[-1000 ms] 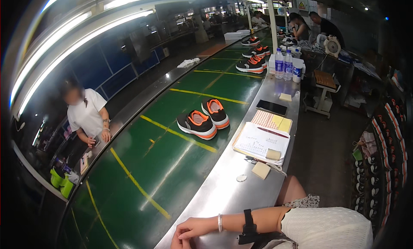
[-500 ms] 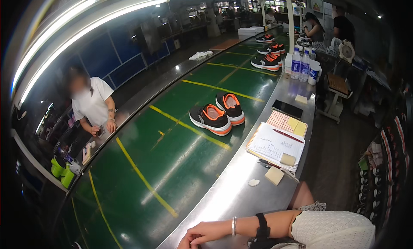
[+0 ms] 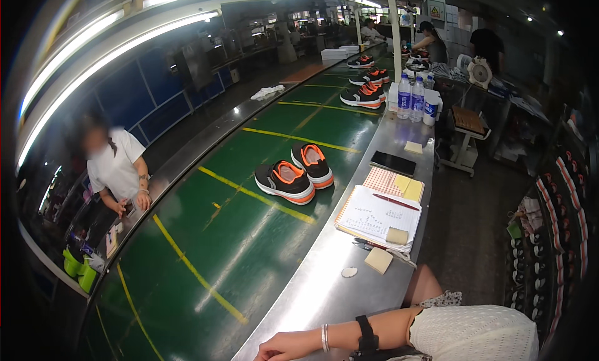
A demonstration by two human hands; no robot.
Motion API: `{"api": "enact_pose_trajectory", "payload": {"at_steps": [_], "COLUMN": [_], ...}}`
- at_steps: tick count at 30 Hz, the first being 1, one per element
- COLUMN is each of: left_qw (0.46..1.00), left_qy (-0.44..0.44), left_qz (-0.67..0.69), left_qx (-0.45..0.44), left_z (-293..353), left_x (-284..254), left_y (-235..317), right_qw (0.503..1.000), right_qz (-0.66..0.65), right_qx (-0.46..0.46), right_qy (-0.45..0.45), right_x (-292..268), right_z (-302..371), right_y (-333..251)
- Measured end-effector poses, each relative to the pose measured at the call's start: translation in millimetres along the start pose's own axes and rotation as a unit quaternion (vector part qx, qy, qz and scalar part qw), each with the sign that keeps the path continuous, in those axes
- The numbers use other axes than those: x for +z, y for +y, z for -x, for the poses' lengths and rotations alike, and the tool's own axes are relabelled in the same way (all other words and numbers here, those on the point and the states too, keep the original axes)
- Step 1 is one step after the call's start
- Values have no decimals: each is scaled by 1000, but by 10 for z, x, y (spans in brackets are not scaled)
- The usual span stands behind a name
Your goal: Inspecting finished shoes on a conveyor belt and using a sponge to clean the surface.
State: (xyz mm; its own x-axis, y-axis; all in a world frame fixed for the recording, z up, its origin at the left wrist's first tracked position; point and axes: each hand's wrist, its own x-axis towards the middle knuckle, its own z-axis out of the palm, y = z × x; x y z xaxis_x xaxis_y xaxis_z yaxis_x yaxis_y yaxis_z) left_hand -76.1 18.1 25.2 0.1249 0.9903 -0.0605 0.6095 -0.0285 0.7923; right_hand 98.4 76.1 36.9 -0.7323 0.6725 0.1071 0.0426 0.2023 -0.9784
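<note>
At the bottom edge of the view the person's arm lies across the steel side shelf [image 3: 324,286] of the conveyor, a bangle and a dark strap on the wrist. It looks like the right hand [image 3: 284,347], resting on the shelf's near end with its fingers partly cut off by the frame, so whether they are spread or curled cannot be told; it holds nothing visible. The left hand is out of view.

Nearest to the hand, a small pale round disc [image 3: 349,272] and a tan block [image 3: 379,260] lie on the shelf. Beyond them sits a clipboard with a written sheet [image 3: 379,216], a red pen [image 3: 392,201] on it. A pair of black-and-orange sneakers [image 3: 294,176] stands on the green belt [image 3: 206,261], near the shelf's edge.
</note>
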Motion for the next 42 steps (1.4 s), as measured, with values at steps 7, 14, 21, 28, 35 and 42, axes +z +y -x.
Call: {"api": "enact_pose_trajectory", "payload": {"at_steps": [7, 14, 21, 28, 35, 42], "left_qw": [1000, 1000, 999, 999, 999, 998], "left_qy": [-16, -18, -15, -33, -38, -54], "left_qz": [19, 2, 23, -11, -1, 38], "left_qx": [-12, 2, 17, 27, 21, 16], "left_z": [-15, -6, -5, -13, 11, 14], "left_x": [-28, -28, -7, -55, -77, -77], "left_y": [97, 89, 38, 120, 108, -3], "right_qw": [1000, 1000, 999, 998, 998, 997], "right_qz": [23, 17, 37, 55, 52, 62], "right_qx": [8, -7, -2, -1, -15, -33], "right_qy": [1, 12, 10, 18, 14, 31], "right_x": [-6, 14, 12, 25, 31, 79], "right_z": [-3, -6, -2, -15, -39, -46], "right_y": [-21, 19, 9, 57, 94, 182]}}
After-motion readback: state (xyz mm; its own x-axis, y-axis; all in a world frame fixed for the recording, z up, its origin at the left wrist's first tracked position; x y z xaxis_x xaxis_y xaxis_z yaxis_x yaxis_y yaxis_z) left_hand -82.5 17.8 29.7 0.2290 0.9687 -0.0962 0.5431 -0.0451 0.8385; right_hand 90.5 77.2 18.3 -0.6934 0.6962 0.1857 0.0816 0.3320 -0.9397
